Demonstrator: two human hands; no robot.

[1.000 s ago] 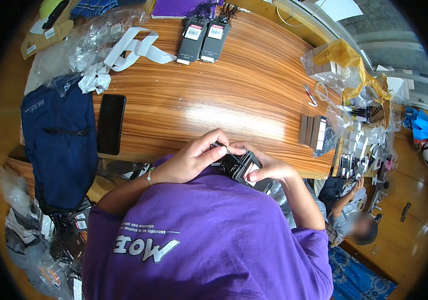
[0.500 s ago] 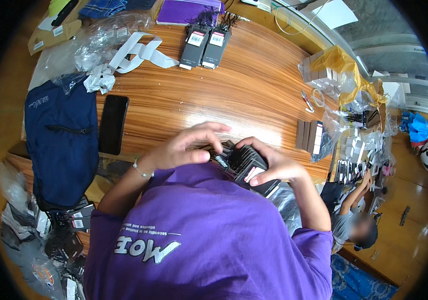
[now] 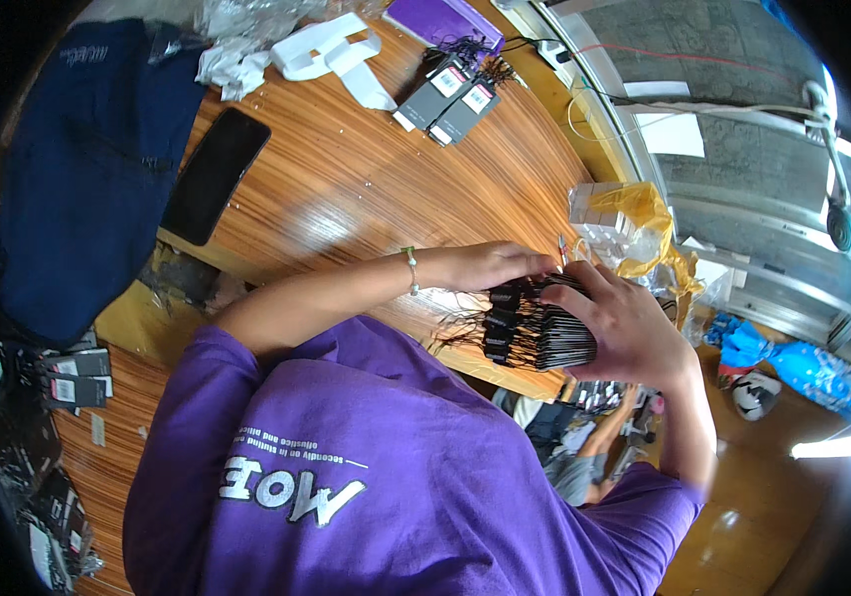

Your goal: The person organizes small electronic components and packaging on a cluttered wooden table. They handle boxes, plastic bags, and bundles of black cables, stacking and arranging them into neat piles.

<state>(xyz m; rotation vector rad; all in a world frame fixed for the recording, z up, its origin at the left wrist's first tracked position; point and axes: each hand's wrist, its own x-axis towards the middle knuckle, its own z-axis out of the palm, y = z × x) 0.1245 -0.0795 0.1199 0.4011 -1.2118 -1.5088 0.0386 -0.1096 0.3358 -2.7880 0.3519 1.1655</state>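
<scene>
A thick stack of black hang tags (image 3: pixel 566 340) with loose black strings is held above the table's near edge. My right hand (image 3: pixel 632 323) wraps around it from the right, fingers over the far side. Dark string ends trail out to the left. My left hand (image 3: pixel 500 265), with a beaded bracelet at the wrist, reaches across to the stack's far left corner. Its fingers lie together against the tags and strings; the thumb is hard to make out. Two bundles of similar grey tags with white labels (image 3: pixel 450 99) lie at the far side of the table.
A black phone (image 3: pixel 217 177) and a navy cloth bag (image 3: pixel 82 189) lie at left. White strapping (image 3: pixel 331 55) and crumpled paper (image 3: pixel 232 68) sit behind them. Yellow plastic (image 3: pixel 644 214) covers boxes at right. More tags (image 3: pixel 77 377) lie low at left. Another person's arm (image 3: pixel 606 432) shows at right.
The view has turned to the right. The stack has come up and rightward, its strings now pointing left. My left hand, formerly raised apart with fingers curled, has moved across to the stack.
</scene>
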